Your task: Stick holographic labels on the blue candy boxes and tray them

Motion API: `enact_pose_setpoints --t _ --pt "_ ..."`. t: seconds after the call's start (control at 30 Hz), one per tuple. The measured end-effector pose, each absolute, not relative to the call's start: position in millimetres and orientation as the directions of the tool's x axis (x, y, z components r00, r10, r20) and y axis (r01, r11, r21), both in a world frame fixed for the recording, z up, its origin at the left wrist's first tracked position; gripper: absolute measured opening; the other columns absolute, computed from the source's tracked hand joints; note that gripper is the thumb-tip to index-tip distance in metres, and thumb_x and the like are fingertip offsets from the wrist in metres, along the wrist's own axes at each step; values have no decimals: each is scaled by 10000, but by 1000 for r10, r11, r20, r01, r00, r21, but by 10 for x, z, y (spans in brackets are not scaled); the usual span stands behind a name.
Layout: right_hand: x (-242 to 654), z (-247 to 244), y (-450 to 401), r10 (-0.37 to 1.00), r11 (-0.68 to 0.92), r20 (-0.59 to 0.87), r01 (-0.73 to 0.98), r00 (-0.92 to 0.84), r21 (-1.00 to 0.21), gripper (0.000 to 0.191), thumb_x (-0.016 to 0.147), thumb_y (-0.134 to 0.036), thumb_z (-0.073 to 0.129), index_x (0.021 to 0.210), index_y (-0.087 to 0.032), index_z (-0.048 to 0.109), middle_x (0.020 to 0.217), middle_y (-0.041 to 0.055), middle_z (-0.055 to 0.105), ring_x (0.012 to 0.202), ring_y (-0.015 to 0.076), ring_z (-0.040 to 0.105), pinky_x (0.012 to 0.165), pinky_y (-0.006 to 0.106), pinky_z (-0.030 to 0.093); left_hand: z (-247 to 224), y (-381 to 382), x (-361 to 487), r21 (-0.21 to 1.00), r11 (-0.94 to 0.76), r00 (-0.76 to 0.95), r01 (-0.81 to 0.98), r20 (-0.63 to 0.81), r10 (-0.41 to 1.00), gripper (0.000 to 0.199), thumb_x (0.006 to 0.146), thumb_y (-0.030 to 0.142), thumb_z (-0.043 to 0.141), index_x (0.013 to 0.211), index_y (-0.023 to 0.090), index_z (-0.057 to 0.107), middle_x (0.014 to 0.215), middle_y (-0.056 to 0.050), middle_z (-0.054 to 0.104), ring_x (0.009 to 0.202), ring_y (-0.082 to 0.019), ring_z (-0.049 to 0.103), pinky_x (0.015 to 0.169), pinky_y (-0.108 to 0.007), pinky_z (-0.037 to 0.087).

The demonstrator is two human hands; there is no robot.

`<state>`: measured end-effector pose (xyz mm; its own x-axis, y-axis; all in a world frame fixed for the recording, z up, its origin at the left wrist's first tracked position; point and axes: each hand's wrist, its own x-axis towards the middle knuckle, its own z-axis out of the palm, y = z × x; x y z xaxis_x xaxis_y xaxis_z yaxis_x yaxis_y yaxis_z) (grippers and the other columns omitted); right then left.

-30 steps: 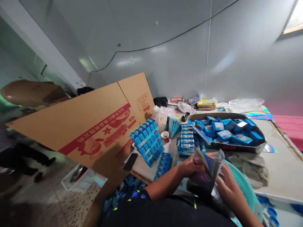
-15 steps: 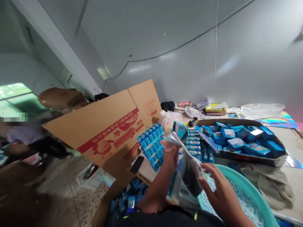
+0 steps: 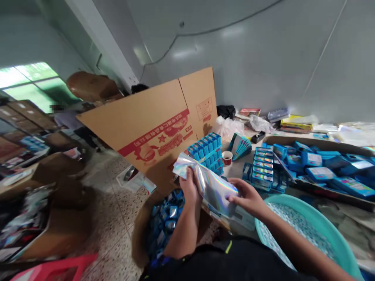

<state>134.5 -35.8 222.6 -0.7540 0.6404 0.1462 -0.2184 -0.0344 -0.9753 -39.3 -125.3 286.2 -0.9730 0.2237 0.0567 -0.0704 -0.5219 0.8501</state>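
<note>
Head | left hand point(image 3: 191, 189), right hand point(image 3: 249, 197): clamped on glossy iridescent film point(image 3: 213, 187) | round teal tub point(image 3: 336, 231)

Room lay open above the turquoise basin point(image 3: 320, 223), beyond the right forearm point(image 3: 299, 235). Past the left hand point(image 3: 190, 185), stacked blue boxes point(image 3: 215, 154) and a cardboard panel point(image 3: 164, 105) blocked passage.

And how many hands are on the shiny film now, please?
2. The left hand grips the film near its left end; the right hand is at its right edge. Some fingers are hidden, but no third hand shows there.
</note>
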Motion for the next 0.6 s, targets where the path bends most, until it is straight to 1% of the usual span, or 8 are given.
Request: enact_pose_setpoints --t 0.1,0.17,0.23,0.37,0.43,0.5,0.53,0.6 --pt "1211 2317 -381 686 -84 56 -156 -725 -984 539 650 -544 860 1018 -180 711 897 81 780 853 269 744 793 392 603 2787 -1407 -539 839 -509 -933 -194 2 359 588 583 623 874 967 216 693 912 -18 730 931 -216 710 844 -327 554" --pt "1159 2386 -372 737 -80 40 -146 -675 -986 461 689 -516 830 985 -180 720 840 65 777 794 253 738 751 368 596 2724 -1489 -595 852 -434 -864 -294 -43 502 615 550 594 900 1002 226 705 993 -43 740 1060 -264 690 904 -375 554" --pt "1133 2466 -356 764 -25 63 -126 -642 -992 390 712 -482 812 945 -179 734 837 60 778 768 236 721 715 335 579 2677 -1533 -631 871 -368 -833 -325 -79 548 579 547 522 924 993 221 710 1007 -56 743 1086 -283 680 908 -400 558" --pt "1106 2625 -341 726 108 119 -59 -678 -992 305 738 -459 784 736 -161 716 653 8 690 592 143 588 535 233 443 2735 -1532 -798 910 -377 -908 -173 1 419 459 551 373 936 905 211 692 919 -32 737 1031 -250 693 917 -380 561" --pt "1093 2671 -323 723 149 145 -53 -675 -987 322 737 -456 777 670 -156 679 584 -16 619 541 110 510 494 214 376 2850 -1549 -968 919 -344 -892 -193 -18 452 514 521 318 932 955 205 681 944 -33 737 1040 -259 690 964 -418 549" --pt "1080 2695 -273 749 187 165 -35 -642 -982 313 754 -448 754 668 -161 664 573 -23 591 529 101 474 484 213 347 2989 -1596 -1137 936 -281 -878 -210 -54 476 551 505 288 909 987 204 656 972 -31 732 1066 -282 677 1001 -473 528" --pt "1077 2707 -233 765 220 178 -8 -619 -975 301 770 -438 735 667 -167 657 571 -24 583 530 101 464 483 215 336 3057 -1616 -1193 954 -270 -910 -131 -8 415 540 520 288 891 993 212 643 999 -26 727 1106 -290 660 1028 -490 508" --pt "1078 2748 -138 778 315 216 69 -590 -947 273 791 -400 708 647 -178 640 566 -27 560 541 102 450 493 220 316 3181 -1617 -1204 948 -240 -958 208 247 144 543 576 273 865 1062 261 623 1162 6 703 1236 -288 589 1106 -491 447"
